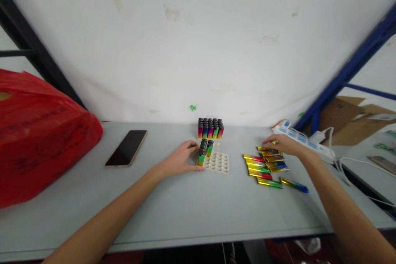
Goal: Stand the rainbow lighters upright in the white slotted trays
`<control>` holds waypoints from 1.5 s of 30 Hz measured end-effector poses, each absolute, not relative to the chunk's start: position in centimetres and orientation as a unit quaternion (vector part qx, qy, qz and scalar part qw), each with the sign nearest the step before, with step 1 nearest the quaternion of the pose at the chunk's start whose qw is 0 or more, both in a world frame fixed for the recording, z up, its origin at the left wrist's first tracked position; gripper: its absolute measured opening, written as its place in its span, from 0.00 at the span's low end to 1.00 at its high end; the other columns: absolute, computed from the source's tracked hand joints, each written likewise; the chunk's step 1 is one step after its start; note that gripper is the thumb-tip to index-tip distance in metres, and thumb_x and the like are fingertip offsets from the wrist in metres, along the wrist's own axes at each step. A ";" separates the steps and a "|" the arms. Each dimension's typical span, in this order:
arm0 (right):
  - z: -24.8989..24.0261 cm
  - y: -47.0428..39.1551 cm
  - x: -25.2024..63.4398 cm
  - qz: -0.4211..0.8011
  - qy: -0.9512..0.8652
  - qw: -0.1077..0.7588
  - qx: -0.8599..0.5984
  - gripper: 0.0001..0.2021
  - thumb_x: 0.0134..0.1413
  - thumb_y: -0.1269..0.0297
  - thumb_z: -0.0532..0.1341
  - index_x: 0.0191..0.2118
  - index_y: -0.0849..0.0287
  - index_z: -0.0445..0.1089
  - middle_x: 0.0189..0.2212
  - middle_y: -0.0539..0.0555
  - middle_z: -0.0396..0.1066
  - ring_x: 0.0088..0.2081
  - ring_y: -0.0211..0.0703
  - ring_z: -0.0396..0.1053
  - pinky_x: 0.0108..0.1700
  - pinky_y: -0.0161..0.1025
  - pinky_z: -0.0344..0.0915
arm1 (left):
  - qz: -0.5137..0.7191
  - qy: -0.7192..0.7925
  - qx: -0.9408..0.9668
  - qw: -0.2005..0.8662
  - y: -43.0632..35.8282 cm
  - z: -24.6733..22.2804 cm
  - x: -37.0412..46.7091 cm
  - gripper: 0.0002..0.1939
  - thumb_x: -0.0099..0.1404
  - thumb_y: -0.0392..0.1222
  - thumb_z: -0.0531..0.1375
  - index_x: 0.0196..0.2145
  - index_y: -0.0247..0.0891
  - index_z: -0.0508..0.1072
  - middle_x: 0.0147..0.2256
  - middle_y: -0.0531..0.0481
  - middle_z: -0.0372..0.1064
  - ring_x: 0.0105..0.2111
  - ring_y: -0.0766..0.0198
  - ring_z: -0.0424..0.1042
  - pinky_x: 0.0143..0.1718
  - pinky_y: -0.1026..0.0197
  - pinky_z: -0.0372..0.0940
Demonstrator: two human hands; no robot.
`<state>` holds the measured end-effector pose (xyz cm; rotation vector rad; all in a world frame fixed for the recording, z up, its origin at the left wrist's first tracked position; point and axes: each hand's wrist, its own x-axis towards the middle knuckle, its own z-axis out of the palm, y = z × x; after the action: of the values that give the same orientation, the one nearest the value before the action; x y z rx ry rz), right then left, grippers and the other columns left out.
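A white tray with round holes (220, 162) lies mid-table, with several black-topped lighters (201, 157) upright along its left side. My left hand (179, 160) curls around the tray's left end, thumb at the front and fingers behind, against the standing lighters. On the right, my right hand (283, 143) reaches to the far edge of a loose spread of shiny lighters (259, 169) in gold, red, green and blue. Its fingers are closed around a lighter, of which only a small yellow bit shows; the rest is hidden.
A block of upright lighters (210, 128) stands behind the tray near the wall. To the left are a phone (126, 148) and a red plastic bag (46, 132). A white power strip (305, 142) with cables runs along the right, near a blue post (315, 119) and cardboard (343, 119).
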<state>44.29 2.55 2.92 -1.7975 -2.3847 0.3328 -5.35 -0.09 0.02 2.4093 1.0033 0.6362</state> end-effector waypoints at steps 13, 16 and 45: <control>-2.1 1.7 45.5 0.055 -0.767 0.172 -0.616 0.32 0.68 0.38 0.47 0.60 0.52 0.75 0.64 0.61 0.71 0.70 0.62 0.62 0.72 0.64 0.56 | 0.238 0.365 0.870 0.230 -0.1 0.1 -5.3 0.37 0.56 0.62 0.74 0.58 0.39 0.76 0.57 0.39 0.70 0.58 0.42 0.70 0.65 0.44 0.64; -2.5 -0.4 43.3 0.105 -0.727 0.218 -0.642 0.35 0.71 0.38 0.43 0.68 0.52 0.67 0.70 0.59 0.63 0.72 0.56 0.58 0.75 0.59 0.50 | 0.235 0.366 0.870 0.231 -0.1 0.1 -5.2 0.38 0.56 0.63 0.73 0.58 0.39 0.76 0.57 0.39 0.70 0.59 0.42 0.70 0.65 0.45 0.64; -1.8 -8.5 39.3 0.086 -0.723 0.197 -0.657 0.31 0.71 0.38 0.47 0.71 0.42 0.63 0.74 0.56 0.56 0.74 0.66 0.52 0.71 0.77 0.46 | 0.235 0.371 0.872 0.217 0.1 -0.1 -5.3 0.38 0.56 0.65 0.72 0.57 0.39 0.76 0.57 0.38 0.69 0.59 0.41 0.70 0.66 0.41 0.64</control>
<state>39.29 -8.46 -1.78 -1.8385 -2.0246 0.2418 -5.30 0.09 -0.06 2.4159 1.0269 0.6512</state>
